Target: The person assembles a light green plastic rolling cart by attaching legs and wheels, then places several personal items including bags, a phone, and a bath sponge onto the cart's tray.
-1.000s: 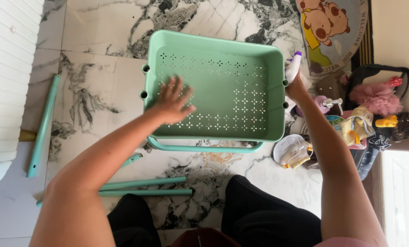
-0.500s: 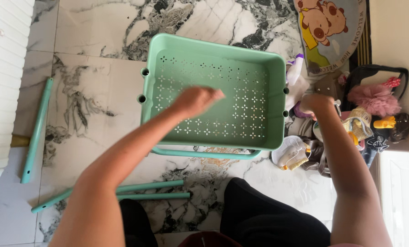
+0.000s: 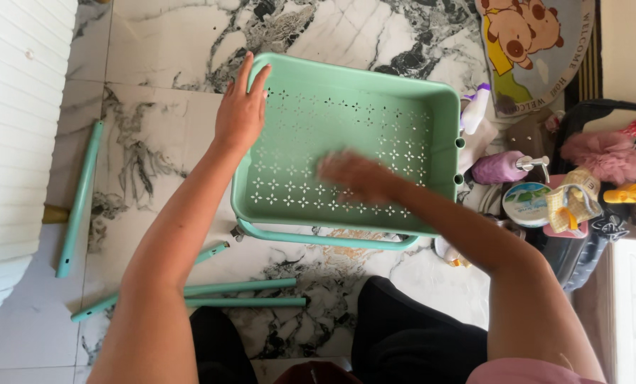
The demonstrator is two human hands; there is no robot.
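The marble floor point(image 3: 154, 142), white with dark veins, is filling most of the view, and a white ribbed panel point(image 3: 12, 142) is running along its left edge. Sitting on that floor, square in front of the person's knees, is the mint-green plastic basket point(image 3: 346, 142), a deep rectangular tray with a star-punched bottom, resting on a green tubular frame point(image 3: 318, 238) that is showing under its near edge. The left hand point(image 3: 241, 110) is lying open, fingers spread, over the basket's left rim near the far corner, seemingly steadying the tray so it does not slide. The right hand point(image 3: 353, 174) is reaching inside over the perforated bottom; it is blurred with motion, so I cannot tell whether it is open or closed, and nothing is visibly being held in it. A round cartoon doormat point(image 3: 531, 50) is lying beyond the basket's far right corner. Loose green tubes point(image 3: 211, 293) are lying on the floor near the knees, and a longer one point(image 3: 80, 199) is resting by the white panel, all apart from the basket. Crowding the basket's right side are a white spray bottle with a purple nozzle point(image 3: 474, 107), a purple pump bottle point(image 3: 503, 167), a round tin point(image 3: 526, 204) and a pink bath pouf point(image 3: 606, 153), leaving little free floor on that side.
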